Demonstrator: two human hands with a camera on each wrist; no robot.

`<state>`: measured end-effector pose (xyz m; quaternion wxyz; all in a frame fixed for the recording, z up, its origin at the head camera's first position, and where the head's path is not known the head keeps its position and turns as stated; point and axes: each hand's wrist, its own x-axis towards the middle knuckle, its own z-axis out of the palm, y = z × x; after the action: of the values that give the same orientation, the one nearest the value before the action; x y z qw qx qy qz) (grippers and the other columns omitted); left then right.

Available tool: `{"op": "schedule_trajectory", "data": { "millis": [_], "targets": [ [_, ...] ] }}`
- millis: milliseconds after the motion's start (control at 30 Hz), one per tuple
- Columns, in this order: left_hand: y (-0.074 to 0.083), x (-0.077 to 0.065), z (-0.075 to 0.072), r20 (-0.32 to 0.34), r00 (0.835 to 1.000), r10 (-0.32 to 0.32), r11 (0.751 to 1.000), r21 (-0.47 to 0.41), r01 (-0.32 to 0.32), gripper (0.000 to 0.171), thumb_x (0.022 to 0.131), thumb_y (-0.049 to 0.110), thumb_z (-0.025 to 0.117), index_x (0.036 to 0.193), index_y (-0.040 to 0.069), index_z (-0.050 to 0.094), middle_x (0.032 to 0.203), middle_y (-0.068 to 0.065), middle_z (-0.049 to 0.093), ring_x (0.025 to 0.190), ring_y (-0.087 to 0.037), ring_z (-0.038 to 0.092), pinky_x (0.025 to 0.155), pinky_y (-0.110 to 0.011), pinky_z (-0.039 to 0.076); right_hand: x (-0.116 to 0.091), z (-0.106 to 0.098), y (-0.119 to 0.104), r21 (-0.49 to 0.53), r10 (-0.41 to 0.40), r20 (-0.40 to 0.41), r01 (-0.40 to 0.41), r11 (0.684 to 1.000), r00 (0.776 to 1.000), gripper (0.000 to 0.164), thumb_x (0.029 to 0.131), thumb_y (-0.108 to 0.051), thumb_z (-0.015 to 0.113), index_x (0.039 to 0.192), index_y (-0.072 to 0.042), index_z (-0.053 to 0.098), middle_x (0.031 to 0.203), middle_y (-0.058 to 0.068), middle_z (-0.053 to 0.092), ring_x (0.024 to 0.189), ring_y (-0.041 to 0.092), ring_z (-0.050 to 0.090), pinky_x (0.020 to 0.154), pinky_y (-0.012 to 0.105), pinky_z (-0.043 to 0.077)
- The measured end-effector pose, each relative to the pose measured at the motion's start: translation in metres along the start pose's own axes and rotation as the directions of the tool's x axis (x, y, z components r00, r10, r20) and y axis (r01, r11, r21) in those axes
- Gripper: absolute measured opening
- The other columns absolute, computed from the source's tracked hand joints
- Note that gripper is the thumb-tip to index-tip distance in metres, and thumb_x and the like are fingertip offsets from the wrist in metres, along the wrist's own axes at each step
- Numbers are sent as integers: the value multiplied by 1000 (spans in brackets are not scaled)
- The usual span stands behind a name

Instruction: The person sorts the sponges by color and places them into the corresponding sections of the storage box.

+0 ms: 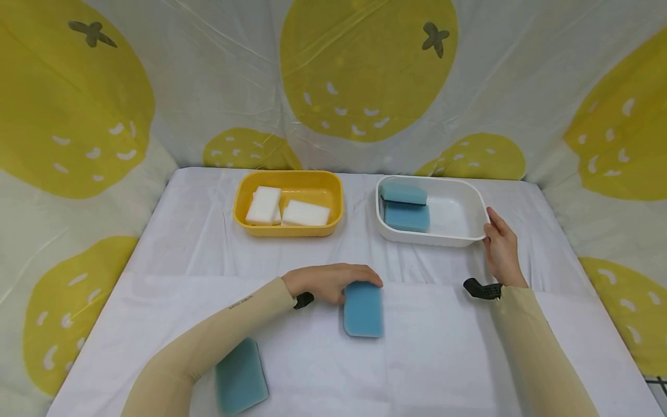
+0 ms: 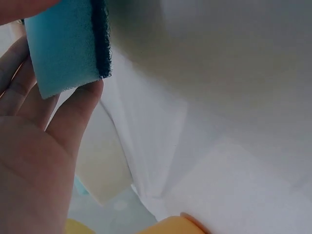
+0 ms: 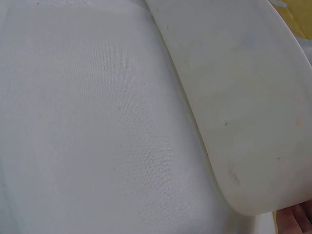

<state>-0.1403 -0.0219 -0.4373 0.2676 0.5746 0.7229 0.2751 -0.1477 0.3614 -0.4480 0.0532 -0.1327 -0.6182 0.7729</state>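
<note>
My left hand (image 1: 323, 282) grips the far end of a blue sponge (image 1: 363, 313) over the middle of the white cloth. The left wrist view shows this sponge's dark scouring layer (image 2: 101, 44), with thumb and fingers on either side of the block. At the right, my right hand (image 1: 502, 246) pinches the right rim of a white tub (image 1: 455, 211). Inside that tub, two blue sponges (image 1: 406, 217) lie one behind the other at its left end. The tub's outer wall (image 3: 239, 112) fills much of the right wrist view, where fingers (image 3: 295, 219) show at the lower corner.
A yellow tub (image 1: 318, 230) holding several white sponge blocks (image 1: 306, 214) stands at the back left. Another blue-green sponge (image 1: 242, 376) lies at the front, partly hidden by my left forearm. A lemon-print curtain (image 1: 219, 87) encloses the table's back and sides.
</note>
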Motion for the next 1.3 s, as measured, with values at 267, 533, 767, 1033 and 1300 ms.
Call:
{"op": "schedule_trajectory", "data": {
  "millis": [267, 533, 767, 1033, 1300],
  "targets": [
    [5, 2, -10, -45, 998, 40, 999, -4, -40, 68, 77, -14, 59, 140, 7, 43, 141, -5, 43, 127, -11, 38, 107, -19, 28, 1, 0, 0, 16, -4, 1, 4, 1000, 1000, 53, 104, -6, 30, 153, -6, 10, 160, 0, 6, 143, 11, 10, 111, 24, 13],
    [13, 4, -25, -96, 995, 27, 999, -16, -28, 66, 81, -9, 61, 141, 5, 41, 143, -7, 41, 128, -14, 37, 107, -20, 29, 1, -1, 1, -12, -19, 5, 19, 1000, 1000, 53, 104, -7, 29, 153, -5, 10, 160, 2, 6, 143, 13, 12, 112, 25, 14],
    [18, 10, -39, -176, 984, 25, 999, 36, -19, 69, 78, -11, 60, 143, 6, 41, 144, -7, 39, 130, -15, 37, 106, -19, 29, 1, -2, 2, -29, -30, 6, 30, 999, 1000, 53, 105, -8, 30, 153, -5, 10, 160, 2, 7, 143, 13, 12, 111, 24, 15],
    [21, 29, -60, -261, 965, -12, 998, 53, 27, 70, 81, -6, 68, 144, 5, 38, 147, -10, 35, 132, -17, 34, 105, -16, 29, 1, -2, 2, -4, -10, -1, 10, 1000, 1000, 53, 105, -8, 31, 153, -6, 11, 159, 0, 8, 142, 11, 12, 112, 24, 15],
    [21, 51, -78, -345, 935, -80, 989, 87, 116, 70, 82, -2, 68, 145, 5, 38, 147, -9, 35, 132, -20, 35, 104, -18, 32, 0, -2, 2, -21, -20, 5, 20, 1000, 1000, 53, 105, -9, 31, 153, -5, 10, 160, 2, 7, 143, 13, 12, 112, 25, 16]
  ]
}}
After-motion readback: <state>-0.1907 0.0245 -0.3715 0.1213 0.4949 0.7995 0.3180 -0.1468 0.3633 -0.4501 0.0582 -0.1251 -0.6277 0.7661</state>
